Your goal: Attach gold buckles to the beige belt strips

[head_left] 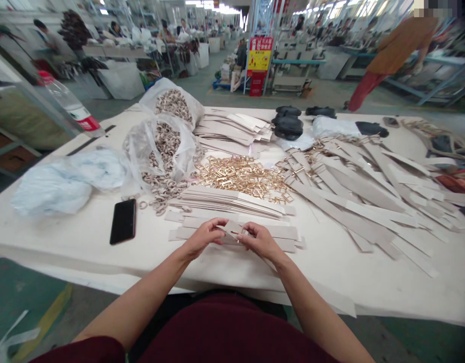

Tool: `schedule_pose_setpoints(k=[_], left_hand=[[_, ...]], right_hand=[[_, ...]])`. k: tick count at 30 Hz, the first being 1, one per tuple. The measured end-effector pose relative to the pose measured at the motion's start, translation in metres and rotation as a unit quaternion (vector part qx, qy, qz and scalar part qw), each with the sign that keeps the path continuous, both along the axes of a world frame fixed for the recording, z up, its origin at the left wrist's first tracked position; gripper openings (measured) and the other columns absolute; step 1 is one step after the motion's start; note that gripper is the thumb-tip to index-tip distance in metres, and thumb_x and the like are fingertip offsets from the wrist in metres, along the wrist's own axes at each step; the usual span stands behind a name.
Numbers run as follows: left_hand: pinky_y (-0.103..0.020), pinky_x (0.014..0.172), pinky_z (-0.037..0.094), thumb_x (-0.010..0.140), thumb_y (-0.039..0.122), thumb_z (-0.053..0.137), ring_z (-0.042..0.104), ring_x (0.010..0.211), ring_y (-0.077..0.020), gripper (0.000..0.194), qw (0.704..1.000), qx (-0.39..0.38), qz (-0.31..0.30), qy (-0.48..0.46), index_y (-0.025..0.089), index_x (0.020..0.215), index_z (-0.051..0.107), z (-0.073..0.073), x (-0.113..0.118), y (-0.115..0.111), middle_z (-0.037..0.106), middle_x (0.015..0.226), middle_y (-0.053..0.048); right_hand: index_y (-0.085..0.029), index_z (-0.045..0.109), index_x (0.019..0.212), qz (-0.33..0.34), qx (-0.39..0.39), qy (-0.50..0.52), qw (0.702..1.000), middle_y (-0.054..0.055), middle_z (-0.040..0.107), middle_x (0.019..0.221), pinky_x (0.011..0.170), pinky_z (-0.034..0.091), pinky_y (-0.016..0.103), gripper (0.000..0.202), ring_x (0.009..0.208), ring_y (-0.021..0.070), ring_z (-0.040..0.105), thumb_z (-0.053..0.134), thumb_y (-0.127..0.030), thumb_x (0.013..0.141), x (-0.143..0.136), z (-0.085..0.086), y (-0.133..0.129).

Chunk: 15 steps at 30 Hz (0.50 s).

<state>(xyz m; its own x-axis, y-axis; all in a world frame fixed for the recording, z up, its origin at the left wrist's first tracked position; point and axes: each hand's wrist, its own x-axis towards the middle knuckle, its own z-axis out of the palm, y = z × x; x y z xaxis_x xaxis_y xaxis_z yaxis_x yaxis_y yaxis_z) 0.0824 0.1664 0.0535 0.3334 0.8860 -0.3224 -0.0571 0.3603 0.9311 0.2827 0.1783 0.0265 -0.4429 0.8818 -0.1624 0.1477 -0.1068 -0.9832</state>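
Observation:
In the head view, my left hand [207,236] pinches the end of a beige strap [231,228] above the near edge of the table. My right hand [258,239] has its fingers closed on the same strap from the other side. A small dark slot shows in the strap, and a bit of gold metal glints by my right fingertips, too small to make out fully. Beneath and just beyond both hands lie flat stacked beige straps [232,202]. Farther back spreads a pile of gold buckles [238,174].
Left of the straps are a black phone [122,222], a clear bag of small beige loops [166,143] and a bottle [75,111]. Many straps with buckles [363,209] fan out on the right. Black bundles [288,122] sit at the back. A person [401,48] stands beyond the table.

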Motion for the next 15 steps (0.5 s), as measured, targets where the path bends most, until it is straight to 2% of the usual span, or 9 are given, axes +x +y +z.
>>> schedule_pose_setpoints(k=[3, 6, 9, 13, 15], left_hand=[[-0.02, 0.057, 0.045, 0.07, 0.036, 0.068, 0.054, 0.067, -0.0111, 0.03, 1.0, -0.014, -0.005, -0.01, 0.013, 0.088, 0.065, -0.003, -0.001, 0.001, 0.063, 0.08, -0.005], [-0.019, 0.054, 0.043, 0.066, 0.04, 0.072, 0.049, 0.053, -0.007, 0.032, 0.998, -0.022, 0.058, 0.003, 0.011, 0.072, 0.061, -0.01, 0.0, 0.004, 0.055, 0.059, 0.001], [-0.019, 0.054, 0.043, 0.065, 0.04, 0.074, 0.047, 0.051, -0.0059, 0.032, 0.996, -0.019, 0.09, 0.011, 0.011, 0.071, 0.063, -0.014, 0.001, 0.007, 0.054, 0.058, 0.002], [-0.019, 0.053, 0.043, 0.065, 0.037, 0.075, 0.049, 0.052, -0.0067, 0.03, 0.997, -0.009, 0.068, 0.028, 0.01, 0.074, 0.066, -0.016, 0.004, 0.007, 0.059, 0.061, 0.0], [-0.017, 0.052, 0.043, 0.064, 0.034, 0.077, 0.049, 0.052, -0.0059, 0.028, 0.998, -0.025, 0.066, 0.002, 0.01, 0.074, 0.066, -0.018, 0.004, 0.008, 0.06, 0.062, 0.0]], right_hand=[[-0.016, 0.056, 0.082, 0.011, 0.005, -0.002, 1.0, -0.001, 0.056, 0.067, 0.048, 0.046, 0.02, 0.03, 0.053, 0.0082, 0.049, 0.066, -0.042, 0.072, -0.005, 0.004, 0.0], [-0.015, 0.056, 0.08, 0.015, -0.005, -0.025, 1.0, -0.002, 0.055, 0.065, 0.049, 0.045, 0.021, 0.029, 0.052, 0.0087, 0.051, 0.066, -0.041, 0.071, -0.003, 0.007, -0.001], [-0.015, 0.056, 0.076, 0.028, -0.023, -0.053, 0.998, -0.002, 0.055, 0.062, 0.05, 0.042, 0.021, 0.027, 0.052, 0.0092, 0.05, 0.064, -0.041, 0.072, 0.005, 0.006, -0.002], [-0.014, 0.058, 0.071, 0.03, 0.008, -0.067, 0.997, -0.002, 0.05, 0.059, 0.05, 0.035, 0.02, 0.034, 0.054, 0.008, 0.044, 0.061, -0.048, 0.075, 0.007, 0.0, -0.003], [-0.014, 0.059, 0.07, 0.031, 0.003, -0.052, 0.998, -0.003, 0.046, 0.058, 0.049, 0.032, 0.02, 0.039, 0.053, 0.0077, 0.04, 0.059, -0.052, 0.076, 0.004, -0.003, -0.004]])
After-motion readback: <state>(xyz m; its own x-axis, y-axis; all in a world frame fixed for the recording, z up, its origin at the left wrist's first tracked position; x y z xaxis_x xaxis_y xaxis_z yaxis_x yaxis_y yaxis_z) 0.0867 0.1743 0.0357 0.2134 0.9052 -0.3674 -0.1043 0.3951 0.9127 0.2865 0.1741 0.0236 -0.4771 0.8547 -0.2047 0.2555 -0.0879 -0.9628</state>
